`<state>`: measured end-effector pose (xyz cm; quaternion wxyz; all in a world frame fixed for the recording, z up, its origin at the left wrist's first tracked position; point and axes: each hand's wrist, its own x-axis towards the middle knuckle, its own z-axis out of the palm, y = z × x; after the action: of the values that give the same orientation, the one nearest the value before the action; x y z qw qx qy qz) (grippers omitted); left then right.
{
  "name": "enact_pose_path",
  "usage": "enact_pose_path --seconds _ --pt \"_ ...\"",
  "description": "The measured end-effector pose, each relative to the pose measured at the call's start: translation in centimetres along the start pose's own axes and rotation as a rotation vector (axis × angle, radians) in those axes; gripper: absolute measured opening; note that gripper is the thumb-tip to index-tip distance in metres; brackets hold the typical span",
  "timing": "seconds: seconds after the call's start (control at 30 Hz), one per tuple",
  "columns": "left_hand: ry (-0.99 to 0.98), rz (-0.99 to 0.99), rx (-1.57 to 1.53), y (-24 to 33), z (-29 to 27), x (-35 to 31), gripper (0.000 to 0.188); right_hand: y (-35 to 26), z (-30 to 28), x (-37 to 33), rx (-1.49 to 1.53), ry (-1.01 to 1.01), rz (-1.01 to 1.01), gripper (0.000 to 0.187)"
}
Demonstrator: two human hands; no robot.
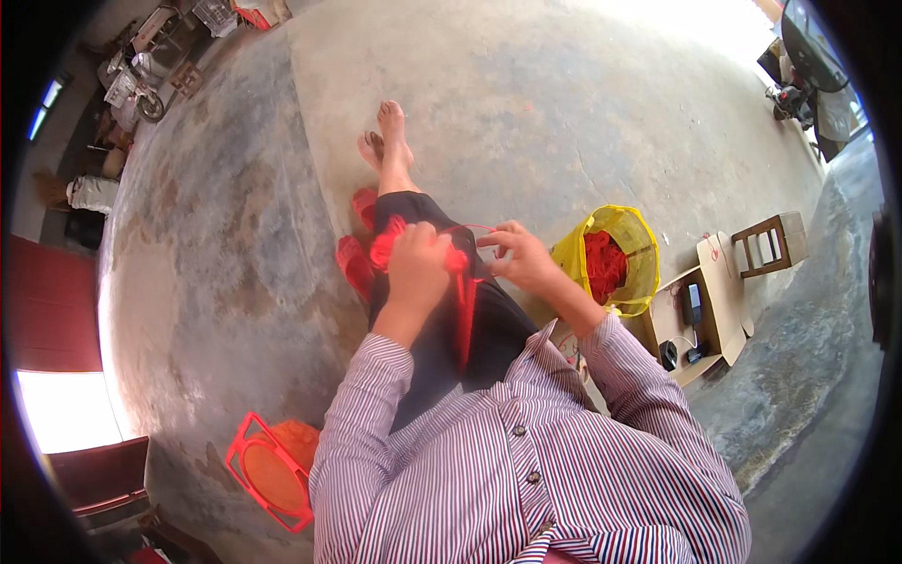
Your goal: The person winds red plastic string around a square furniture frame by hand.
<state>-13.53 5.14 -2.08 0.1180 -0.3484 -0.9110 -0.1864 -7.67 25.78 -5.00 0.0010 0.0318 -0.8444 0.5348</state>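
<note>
Above my lap, my left hand [419,271] is closed on a bunch of red cord [388,242], which bulges out past the fingers. My right hand [522,259] is to the right, its fingers curled, with a thin red strand reaching it from the bunch. Below the hands a length of red cord [466,324] hangs over my dark trousers [427,357]. The exact grip of the right fingertips is too small to make out. To the right stands a yellow basket [567,256] with a heap of red cord [604,266] inside.
Beside the basket sits an open cardboard box [722,305] holding dark small devices, near a wooden stool [772,246]. Red slippers [353,265] lie left of my legs. An orange-red plastic stool [246,461] is at lower left. Motorbikes [146,99] stand along the far edges of the concrete floor.
</note>
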Motion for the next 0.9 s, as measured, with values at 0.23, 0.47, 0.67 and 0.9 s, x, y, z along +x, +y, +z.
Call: enact_pose_path --seconds 0.23,0.47,0.67,0.9 --pt "0.21 -0.083 -0.309 2.4 1.6 -1.1 0.039 -1.0 0.0 -1.2 -0.39 0.105 -0.069 0.034" --pt "-0.156 -0.478 -0.841 4.0 2.1 -4.3 0.036 -9.5 -5.9 -8.0 0.725 -0.209 -0.352 0.017" --pt "-0.032 -0.482 -0.878 4.4 2.9 -4.7 0.035 -13.3 -2.5 -13.9 1.166 -0.711 -0.212 0.03" --pt "-0.213 -0.522 -0.784 3.7 3.4 -3.9 0.037 -15.8 -4.2 -12.8 1.463 -0.511 -0.331 0.039"
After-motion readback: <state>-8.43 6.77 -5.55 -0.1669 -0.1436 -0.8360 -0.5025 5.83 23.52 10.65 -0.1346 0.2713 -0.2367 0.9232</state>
